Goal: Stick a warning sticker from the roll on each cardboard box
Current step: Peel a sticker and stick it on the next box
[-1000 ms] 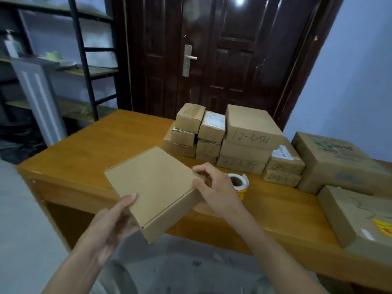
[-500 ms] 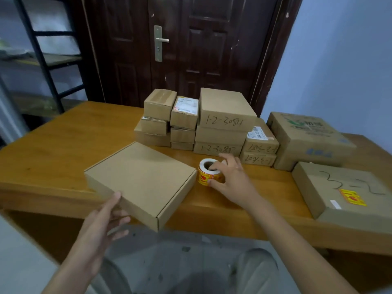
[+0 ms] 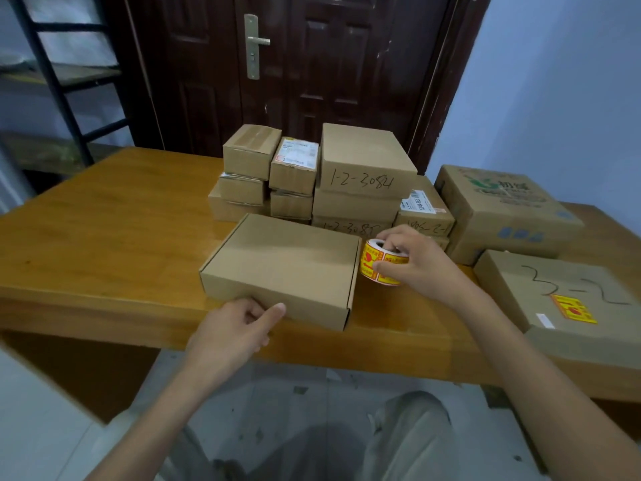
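Note:
A flat plain cardboard box [image 3: 288, 265] lies on the wooden table [image 3: 104, 237] near its front edge. My left hand [image 3: 236, 331] sits at the box's near side, thumb against the front wall, fingers loosely curled. Just right of the box stands the roll of yellow and red warning stickers [image 3: 376, 262]. My right hand [image 3: 412, 262] grips the roll, fingers over its top and thumb on its side. A box with a yellow sticker [image 3: 572, 308] on its lid lies at the right [image 3: 555, 293].
Behind the plain box stands a stack of several small cardboard boxes [image 3: 360, 175], some with handwritten numbers. A larger printed box [image 3: 499, 210] sits at the back right. A dark door [image 3: 312, 64] and a metal shelf [image 3: 59, 78] stand behind the table.
The plain box was set down flat on the table and the left hand now rests at its near side. The right hand went from touching the roll to gripping it.

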Available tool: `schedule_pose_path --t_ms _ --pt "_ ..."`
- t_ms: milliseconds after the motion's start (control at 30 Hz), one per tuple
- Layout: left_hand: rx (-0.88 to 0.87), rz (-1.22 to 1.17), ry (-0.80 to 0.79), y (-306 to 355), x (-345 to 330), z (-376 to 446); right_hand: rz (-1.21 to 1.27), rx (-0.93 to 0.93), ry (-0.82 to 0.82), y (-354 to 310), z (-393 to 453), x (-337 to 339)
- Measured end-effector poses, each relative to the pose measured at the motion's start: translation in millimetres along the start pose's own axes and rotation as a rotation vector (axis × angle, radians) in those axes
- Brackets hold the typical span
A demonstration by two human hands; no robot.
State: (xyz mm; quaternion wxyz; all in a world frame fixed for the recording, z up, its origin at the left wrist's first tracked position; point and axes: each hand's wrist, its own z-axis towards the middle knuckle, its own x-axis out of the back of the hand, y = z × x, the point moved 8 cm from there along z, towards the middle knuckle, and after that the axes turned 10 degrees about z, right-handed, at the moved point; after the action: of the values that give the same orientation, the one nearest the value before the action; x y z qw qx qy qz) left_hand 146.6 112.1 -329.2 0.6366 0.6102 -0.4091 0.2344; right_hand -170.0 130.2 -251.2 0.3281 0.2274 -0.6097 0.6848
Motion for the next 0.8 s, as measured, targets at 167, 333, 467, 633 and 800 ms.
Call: schedule_pose_path --t_ms 167,333,467,633,800 --pt "-0.334 0.373 0.485 44 49 -10 0.168 -0.001 0.001 -17 -5 13" --pt "-0.6 0.654 0.47 50 51 15 0.349 -0.028 -0.066 -34 -3 8" --pt "-0.541 0.585 0.293 50 30 19 0.36 -0.028 -0.155 -51 4 -9" --pt "-0.557 0.396 0.302 68 37 9 0.304 -0.039 -0.243 -62 12 -34" --pt "-0.725 0.063 0.203 96 47 8 0.265 0.057 -0.375 -91 17 -59"
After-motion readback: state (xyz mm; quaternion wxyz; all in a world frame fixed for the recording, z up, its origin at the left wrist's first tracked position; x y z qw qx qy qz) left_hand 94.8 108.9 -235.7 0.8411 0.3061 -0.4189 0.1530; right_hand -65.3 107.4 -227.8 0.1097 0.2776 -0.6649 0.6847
